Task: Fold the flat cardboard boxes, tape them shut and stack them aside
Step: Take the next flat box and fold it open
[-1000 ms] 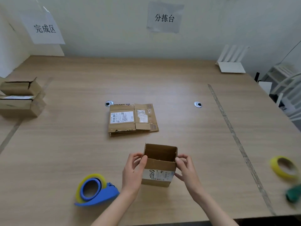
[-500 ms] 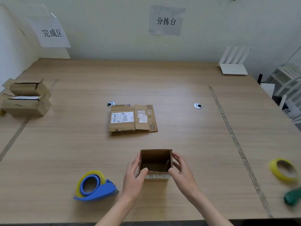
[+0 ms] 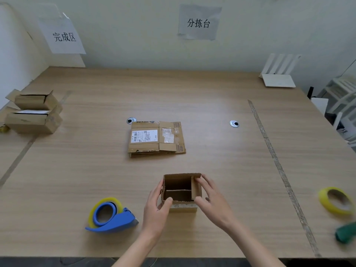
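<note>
A small brown cardboard box (image 3: 178, 183) stands open-topped near the table's front edge. My left hand (image 3: 157, 206) grips its left wall, thumb hooked over the near rim. My right hand (image 3: 211, 197) holds the right side, fingers pushing a side flap inward. A pile of flat cardboard boxes (image 3: 156, 138) with a white label lies in the table's middle. A blue tape dispenser (image 3: 110, 216) with a yellow roll sits left of my left hand. Two folded boxes (image 3: 33, 112) are stacked at the far left.
A loose yellow tape roll (image 3: 335, 200) and a green object (image 3: 345, 233) lie at the right edge. A white router (image 3: 278, 78) stands at the back right. Two cable holes (image 3: 234, 123) are set in the wooden table (image 3: 212, 97). Tape strips mark off both side zones.
The box was tipped from showing its labelled front to standing with its opening up. My right hand now folds the right flap inward. The view shifted slightly.
</note>
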`<state>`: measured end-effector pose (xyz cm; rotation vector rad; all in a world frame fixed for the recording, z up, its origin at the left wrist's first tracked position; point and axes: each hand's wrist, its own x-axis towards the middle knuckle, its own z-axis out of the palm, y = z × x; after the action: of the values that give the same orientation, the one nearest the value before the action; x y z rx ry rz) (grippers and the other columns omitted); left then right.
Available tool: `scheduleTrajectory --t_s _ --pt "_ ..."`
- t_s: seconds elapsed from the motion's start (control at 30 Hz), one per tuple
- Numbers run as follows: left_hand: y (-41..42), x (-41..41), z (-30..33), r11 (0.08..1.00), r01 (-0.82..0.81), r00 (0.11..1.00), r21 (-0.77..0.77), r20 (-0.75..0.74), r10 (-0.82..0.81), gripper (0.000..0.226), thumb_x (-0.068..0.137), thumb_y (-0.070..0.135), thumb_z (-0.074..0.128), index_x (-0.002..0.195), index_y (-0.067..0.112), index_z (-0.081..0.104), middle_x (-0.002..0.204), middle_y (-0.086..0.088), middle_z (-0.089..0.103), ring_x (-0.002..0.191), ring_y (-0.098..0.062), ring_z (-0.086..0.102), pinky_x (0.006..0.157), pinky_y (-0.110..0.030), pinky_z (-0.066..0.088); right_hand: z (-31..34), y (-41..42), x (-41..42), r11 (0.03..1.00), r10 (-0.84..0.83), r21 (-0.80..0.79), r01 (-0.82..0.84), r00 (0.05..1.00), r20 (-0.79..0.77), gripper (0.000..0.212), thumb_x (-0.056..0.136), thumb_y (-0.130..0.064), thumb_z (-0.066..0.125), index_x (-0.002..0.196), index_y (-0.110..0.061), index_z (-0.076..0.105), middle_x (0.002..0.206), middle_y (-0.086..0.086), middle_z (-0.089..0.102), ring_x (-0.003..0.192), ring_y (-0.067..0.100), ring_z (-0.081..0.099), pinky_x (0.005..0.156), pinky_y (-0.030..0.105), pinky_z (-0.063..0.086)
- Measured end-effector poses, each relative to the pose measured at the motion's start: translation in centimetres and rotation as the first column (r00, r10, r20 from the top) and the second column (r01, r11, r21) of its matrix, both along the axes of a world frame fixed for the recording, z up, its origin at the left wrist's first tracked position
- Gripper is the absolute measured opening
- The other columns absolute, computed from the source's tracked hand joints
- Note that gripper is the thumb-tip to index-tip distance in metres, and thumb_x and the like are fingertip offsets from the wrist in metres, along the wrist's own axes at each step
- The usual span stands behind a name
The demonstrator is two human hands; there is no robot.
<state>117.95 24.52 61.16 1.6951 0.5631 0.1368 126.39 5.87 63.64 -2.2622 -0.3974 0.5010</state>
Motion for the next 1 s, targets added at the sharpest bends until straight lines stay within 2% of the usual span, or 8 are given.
scheduleTrajectory --t_s 0.1,0.27,0.43,0.53,0.6,0.77,0.87,1.0 --pt "0.0 -0.1 0.1 0.999 0.018 1.000 0.028 0.009 -0.019 0.061 0.098 0.016 0.061 0.143 0.050 0.037 0.138 0.034 0.040 0.117 0.032 0.034 0.078 0.002 0.039 0.4 0.1 0.6 0.983 0.146 -0.133 -0.128 0.981 0.131 0.074 0.086 -0.052 0.041 0.156 -0.029 0.036 0.159 -0.040 -0.016 0.150 -0.004 0.014 0.112 0.038 0.042" --pt "0.4 -0.7 -0.3 0.994 0.075 0.997 0.086 0.022 -0.077 0.053 0.099 0.021 0.060 0.142 0.048 0.043 0.147 0.025 0.039 0.122 0.031 0.031 0.083 0.006 0.036 1.5 0.4 1.4 0.943 0.277 -0.219 -0.252 0.957 0.092 0.083 0.084 -0.054 0.030 0.161 -0.026 0.024 0.158 -0.037 -0.027 0.153 0.003 0.010 0.115 0.040 0.035" --pt "1.9 -0.1 -0.6 0.957 0.222 0.975 0.186 -0.066 -0.213 0.055 0.099 0.052 0.052 0.150 0.041 0.039 0.156 0.023 0.027 0.140 0.005 0.027 0.118 -0.039 0.035 2.0 0.0 2.5 0.929 0.314 -0.222 -0.297 0.948 0.044 0.084 0.082 -0.059 0.036 0.160 -0.029 0.027 0.153 -0.044 -0.028 0.151 0.000 0.017 0.113 0.041 0.039" --pt "3.1 0.1 -0.4 0.866 0.359 0.933 0.349 -0.147 -0.328 0.075 0.088 0.084 0.030 0.153 0.048 0.026 0.157 0.030 0.017 0.142 0.008 0.019 0.116 -0.038 0.032 1.5 -0.6 2.7 0.934 0.321 -0.181 -0.308 0.946 0.049 0.081 0.087 -0.061 0.037 0.161 -0.028 0.026 0.153 -0.046 -0.026 0.151 -0.005 0.015 0.116 0.041 0.036" --pt "3.7 0.2 -0.4 0.795 0.433 0.901 0.424 -0.203 -0.383 0.077 0.086 0.088 0.017 0.154 0.051 0.021 0.157 0.032 0.009 0.142 0.007 0.020 0.112 -0.038 0.037 1.1 -0.8 2.7 0.934 0.327 -0.172 -0.313 0.943 0.060 0.080 0.090 -0.063 0.034 0.162 -0.027 0.024 0.154 -0.044 -0.027 0.151 -0.005 0.014 0.118 0.040 0.034" --pt "3.9 1.2 -0.5 0.731 0.444 0.896 0.518 -0.234 -0.378 0.076 0.089 0.084 0.011 0.153 0.047 0.030 0.152 0.025 0.017 0.129 0.003 0.037 0.095 -0.033 0.046 0.3 -0.6 2.3 0.930 0.343 -0.182 -0.320 0.932 0.115 0.076 0.097 -0.076 0.017 0.162 -0.036 0.021 0.155 -0.040 -0.031 0.146 -0.008 0.009 0.115 0.034 0.031" --pt "3.6 1.7 -0.8 0.862 0.281 0.959 0.421 -0.103 -0.263 0.058 0.094 0.067 0.037 0.146 0.041 0.043 0.139 0.020 0.041 0.117 0.000 0.049 0.095 -0.029 0.049 -0.4 -0.5 2.3 0.939 0.321 -0.193 -0.285 0.928 0.191 0.069 0.100 -0.071 0.027 0.160 -0.035 0.029 0.158 -0.038 -0.026 0.149 -0.004 0.017 0.111 0.034 0.039" --pt "2.9 2.0 -1.6 0.870 0.191 0.979 0.454 -0.022 -0.203 0.037 0.099 0.047 0.054 0.135 0.045 0.046 0.129 0.024 0.052 0.118 0.000 0.053 0.092 -0.029 0.052 -1.8 -0.1 1.9 0.973 0.216 -0.156 -0.172 0.920 0.329 0.053 0.103 -0.051 0.048 0.153 -0.037 0.039 0.163 -0.035 -0.012 0.146 -0.002 0.032 0.096 0.033 0.054"
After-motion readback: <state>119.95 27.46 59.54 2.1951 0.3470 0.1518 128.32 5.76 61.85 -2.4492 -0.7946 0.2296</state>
